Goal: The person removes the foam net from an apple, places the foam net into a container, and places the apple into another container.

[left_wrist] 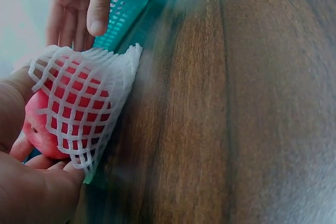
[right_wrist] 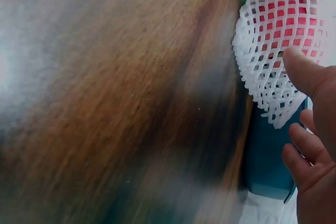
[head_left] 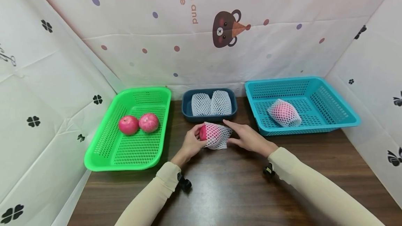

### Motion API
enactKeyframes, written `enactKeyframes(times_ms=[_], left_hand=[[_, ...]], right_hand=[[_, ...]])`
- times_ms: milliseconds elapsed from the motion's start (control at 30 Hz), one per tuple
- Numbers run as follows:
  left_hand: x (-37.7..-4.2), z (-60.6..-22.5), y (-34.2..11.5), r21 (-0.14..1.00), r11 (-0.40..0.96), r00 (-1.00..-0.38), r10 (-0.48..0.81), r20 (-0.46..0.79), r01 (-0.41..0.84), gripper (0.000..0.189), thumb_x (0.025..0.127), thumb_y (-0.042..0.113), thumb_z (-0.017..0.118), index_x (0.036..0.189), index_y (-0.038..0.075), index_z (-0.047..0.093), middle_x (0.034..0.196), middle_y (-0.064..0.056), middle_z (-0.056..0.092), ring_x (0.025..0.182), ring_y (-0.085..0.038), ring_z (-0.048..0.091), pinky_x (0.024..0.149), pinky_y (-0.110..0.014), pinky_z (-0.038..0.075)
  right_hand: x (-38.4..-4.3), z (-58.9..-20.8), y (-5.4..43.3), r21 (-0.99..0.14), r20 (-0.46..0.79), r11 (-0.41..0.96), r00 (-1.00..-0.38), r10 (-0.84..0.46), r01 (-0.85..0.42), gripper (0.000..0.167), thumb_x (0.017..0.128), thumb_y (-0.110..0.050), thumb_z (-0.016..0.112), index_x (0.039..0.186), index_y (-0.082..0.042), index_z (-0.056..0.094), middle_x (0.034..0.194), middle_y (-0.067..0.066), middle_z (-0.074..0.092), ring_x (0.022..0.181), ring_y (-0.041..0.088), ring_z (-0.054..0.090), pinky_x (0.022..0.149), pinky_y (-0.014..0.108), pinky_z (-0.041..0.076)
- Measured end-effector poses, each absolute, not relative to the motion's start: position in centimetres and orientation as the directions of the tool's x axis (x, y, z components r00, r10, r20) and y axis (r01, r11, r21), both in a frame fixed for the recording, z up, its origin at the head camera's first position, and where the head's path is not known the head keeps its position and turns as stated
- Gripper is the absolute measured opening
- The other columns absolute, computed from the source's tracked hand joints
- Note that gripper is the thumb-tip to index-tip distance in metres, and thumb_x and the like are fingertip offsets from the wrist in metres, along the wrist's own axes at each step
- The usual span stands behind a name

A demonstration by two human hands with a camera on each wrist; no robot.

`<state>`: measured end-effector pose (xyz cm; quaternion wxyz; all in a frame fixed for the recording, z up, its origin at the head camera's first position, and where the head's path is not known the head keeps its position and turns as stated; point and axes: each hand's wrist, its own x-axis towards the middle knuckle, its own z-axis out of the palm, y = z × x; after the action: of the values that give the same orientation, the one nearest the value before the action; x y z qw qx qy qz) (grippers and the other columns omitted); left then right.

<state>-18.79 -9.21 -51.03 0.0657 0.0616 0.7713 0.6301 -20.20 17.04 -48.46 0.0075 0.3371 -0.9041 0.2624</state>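
Left grip (head_left: 192, 142) and right grip (head_left: 247, 137) of mine are out over the brown surface (head_left: 216, 191). Far left sits a green basket (head_left: 135, 151) with two red apples (head_left: 128, 125) side by side in it. Next, my left grip holds one apple (head_left: 203, 133), with fingers curled around it. That apple is partly inside a white net (head_left: 223, 139), and a bare bit shows on its left side. Behind is a dark blue tray (head_left: 208, 118) with two more nets (head_left: 221, 103) in it. Then comes my right grip, spread wide, thumb away from the fingers, by the loose end of the white net. I can't tell if it touches. Far right sits a light blue basket (head_left: 314, 128) with a netted apple (head_left: 283, 112) in it.
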Motion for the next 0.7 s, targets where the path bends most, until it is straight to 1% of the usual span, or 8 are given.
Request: enactKeyframes(times_ms=[133, 267, 367, 533, 700], left_hand=[[-18.8, -50.9, -9.4, 0.979, 0.204, -0.985, 0.170, -0.038, -0.002, 0.069, 0.080, -0.017, 0.070, 0.145, 0.001, 0.052, 0.141, -0.022, 0.058, 0.128, -0.030, 0.057, 0.104, -0.042, 0.050], [-18.8, -50.8, -9.6, 0.977, 0.215, -0.985, 0.170, -0.041, -0.003, 0.068, 0.079, -0.017, 0.070, 0.143, -0.002, 0.052, 0.141, -0.023, 0.058, 0.130, -0.032, 0.056, 0.107, -0.045, 0.047], [-18.9, -50.8, -9.8, 0.975, 0.224, -0.984, 0.171, -0.045, -0.006, 0.067, 0.078, -0.017, 0.071, 0.141, -0.003, 0.052, 0.141, -0.024, 0.058, 0.131, -0.032, 0.056, 0.109, -0.046, 0.046], [-19.0, -50.8, -10.2, 0.975, 0.222, -0.984, 0.171, -0.057, -0.018, 0.065, 0.078, -0.017, 0.071, 0.139, -0.003, 0.054, 0.140, -0.022, 0.059, 0.130, -0.032, 0.056, 0.109, -0.046, 0.046], [-18.9, -51.0, -10.7, 0.975, 0.222, -0.985, 0.168, -0.045, -0.007, 0.064, 0.076, -0.019, 0.070, 0.137, -0.003, 0.054, 0.142, -0.022, 0.057, 0.134, -0.033, 0.053, 0.111, -0.047, 0.043]], right_hand=[[-20.6, -48.3, 16.6, -0.465, 0.191, 0.633, -0.768, -0.611, -0.619, 0.070, 0.093, -0.022, 0.078, 0.154, -0.007, 0.046, 0.144, 0.014, 0.060, 0.121, 0.026, 0.065, 0.099, 0.045, 0.054], [-21.0, -48.4, 16.1, -0.448, 0.197, 0.625, -0.752, -0.629, -0.639, 0.064, 0.094, -0.021, 0.077, 0.151, -0.007, 0.051, 0.145, 0.011, 0.059, 0.126, 0.026, 0.062, 0.102, 0.045, 0.052], [-21.3, -48.6, 15.8, -0.424, 0.217, 0.617, -0.736, -0.641, -0.663, 0.059, 0.094, -0.020, 0.077, 0.147, -0.007, 0.056, 0.142, 0.010, 0.062, 0.125, 0.026, 0.062, 0.102, 0.045, 0.052], [-21.5, -48.7, 15.2, -0.391, 0.264, 0.607, -0.716, -0.646, -0.692, 0.049, 0.095, -0.019, 0.076, 0.140, -0.006, 0.063, 0.130, 0.010, 0.069, 0.114, 0.024, 0.068, 0.096, 0.044, 0.056], [-21.7, -48.5, 14.7, -0.381, 0.268, 0.609, -0.714, -0.647, -0.695, 0.039, 0.096, -0.017, 0.074, 0.135, -0.014, 0.067, 0.122, 0.005, 0.073, 0.105, 0.019, 0.070, 0.091, 0.041, 0.058]])
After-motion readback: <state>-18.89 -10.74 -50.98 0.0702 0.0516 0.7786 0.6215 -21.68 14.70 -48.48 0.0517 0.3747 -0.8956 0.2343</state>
